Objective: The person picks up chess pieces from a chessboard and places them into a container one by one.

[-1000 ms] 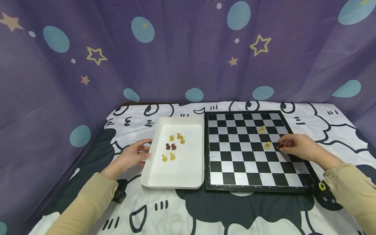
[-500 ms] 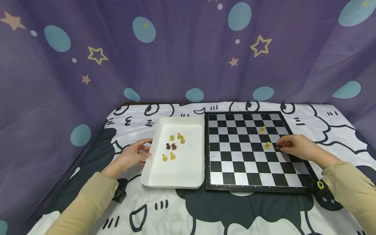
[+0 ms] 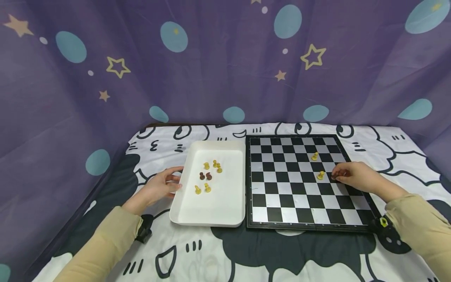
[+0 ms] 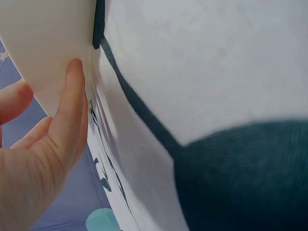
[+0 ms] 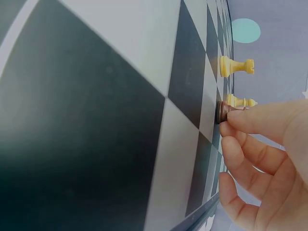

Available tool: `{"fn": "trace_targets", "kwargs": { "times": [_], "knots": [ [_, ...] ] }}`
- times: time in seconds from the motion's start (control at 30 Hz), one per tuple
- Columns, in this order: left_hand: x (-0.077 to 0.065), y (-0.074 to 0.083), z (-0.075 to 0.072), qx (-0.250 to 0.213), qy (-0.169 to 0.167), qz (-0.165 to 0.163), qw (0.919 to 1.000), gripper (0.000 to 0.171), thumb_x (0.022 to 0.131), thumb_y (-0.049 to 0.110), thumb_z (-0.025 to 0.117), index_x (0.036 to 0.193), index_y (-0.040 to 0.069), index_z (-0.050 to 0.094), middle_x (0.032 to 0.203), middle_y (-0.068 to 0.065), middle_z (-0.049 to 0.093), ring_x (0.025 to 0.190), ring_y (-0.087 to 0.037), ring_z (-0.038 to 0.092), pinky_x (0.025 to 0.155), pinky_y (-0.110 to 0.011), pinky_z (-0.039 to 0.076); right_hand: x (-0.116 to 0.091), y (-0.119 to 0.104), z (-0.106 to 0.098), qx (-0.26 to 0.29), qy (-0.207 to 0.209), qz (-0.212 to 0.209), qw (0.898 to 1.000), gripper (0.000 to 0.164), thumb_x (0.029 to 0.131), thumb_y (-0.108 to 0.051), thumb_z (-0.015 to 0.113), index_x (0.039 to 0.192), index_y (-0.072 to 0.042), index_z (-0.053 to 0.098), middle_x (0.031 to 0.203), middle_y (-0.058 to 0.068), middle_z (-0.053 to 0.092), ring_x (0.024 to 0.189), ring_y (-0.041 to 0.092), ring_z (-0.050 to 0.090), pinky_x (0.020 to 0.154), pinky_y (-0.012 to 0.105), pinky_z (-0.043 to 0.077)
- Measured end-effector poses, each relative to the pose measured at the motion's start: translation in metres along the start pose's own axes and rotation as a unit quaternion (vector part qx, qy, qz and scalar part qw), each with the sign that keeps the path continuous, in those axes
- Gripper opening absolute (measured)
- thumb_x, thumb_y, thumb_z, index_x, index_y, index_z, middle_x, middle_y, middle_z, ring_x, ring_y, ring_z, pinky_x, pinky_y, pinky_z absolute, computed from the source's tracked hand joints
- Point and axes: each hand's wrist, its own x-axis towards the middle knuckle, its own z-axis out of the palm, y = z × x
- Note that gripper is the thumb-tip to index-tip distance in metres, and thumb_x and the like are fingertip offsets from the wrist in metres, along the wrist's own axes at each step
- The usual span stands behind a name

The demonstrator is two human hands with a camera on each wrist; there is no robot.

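At the right side of the chessboard (image 3: 269, 188), my right hand (image 3: 363, 178) pinches a dark brown chess piece (image 5: 222, 112) between thumb and fingertips. Its base touches the board; its top is hidden by the fingers. A yellow rook (image 5: 236, 66) and another yellow chess piece (image 5: 242, 101) with a rounded top stand close to it in the right wrist view. My left hand (image 3: 158, 188) is at the left side of the white tray (image 3: 208, 215), its fingers touching the outer wall and the thumb at the rim.
Inside the tray lie several yellow chess pieces (image 3: 207, 188) and two dark brown ones (image 3: 209, 176). The tray stands against the board's left edge. Both are on a patterned cloth (image 3: 197, 250), with a purple curtain (image 3: 211, 70) behind.
The right hand's fingers have closed in lower over the brown piece, which now shows less. The left hand, tray and yellow pieces stay in place.
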Motion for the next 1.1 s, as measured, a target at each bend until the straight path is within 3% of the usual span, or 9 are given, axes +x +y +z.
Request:
{"fn": "trace_targets", "kwargs": {
  "times": [0.6, 0.87, 1.1],
  "knots": [
    [0.000, -0.001, 0.001, -0.005, 0.001, 0.000, 1.0000, 0.063, 0.094, 0.005, 0.057, 0.149, 0.009, 0.026, 0.129, -0.026, 0.046, 0.102, -0.027, 0.061, 0.079, -0.041, 0.056, 0.000, -0.004, -0.003, -0.014, 0.001, 0.001, 1.000, 0.007, 0.082, -0.003, 0.066, 0.089, -0.004, 0.069, 0.077, 0.000, 0.066, 0.068, 0.012, 0.054, 0.059, 0.031, 0.044],
    [0.000, -0.002, 0.001, -0.006, 0.001, 0.003, 1.0000, 0.063, 0.094, 0.005, 0.056, 0.149, 0.009, 0.026, 0.128, -0.026, 0.047, 0.100, -0.026, 0.062, 0.079, -0.040, 0.056, 0.001, -0.007, -0.011, 0.005, 0.013, -0.001, 1.000, 0.011, 0.084, -0.003, 0.064, 0.093, 0.002, 0.067, 0.081, 0.007, 0.069, 0.073, 0.017, 0.061, 0.060, 0.034, 0.050],
    [0.001, -0.003, 0.000, -0.013, 0.000, 0.001, 0.9999, 0.063, 0.094, 0.004, 0.056, 0.149, 0.010, 0.026, 0.129, -0.026, 0.047, 0.100, -0.026, 0.062, 0.079, -0.041, 0.056, 0.000, -0.013, -0.010, 0.003, 0.017, -0.005, 1.000, 0.009, 0.085, -0.005, 0.065, 0.092, -0.001, 0.068, 0.081, 0.004, 0.069, 0.074, 0.015, 0.061, 0.063, 0.035, 0.050]
  ]
}}
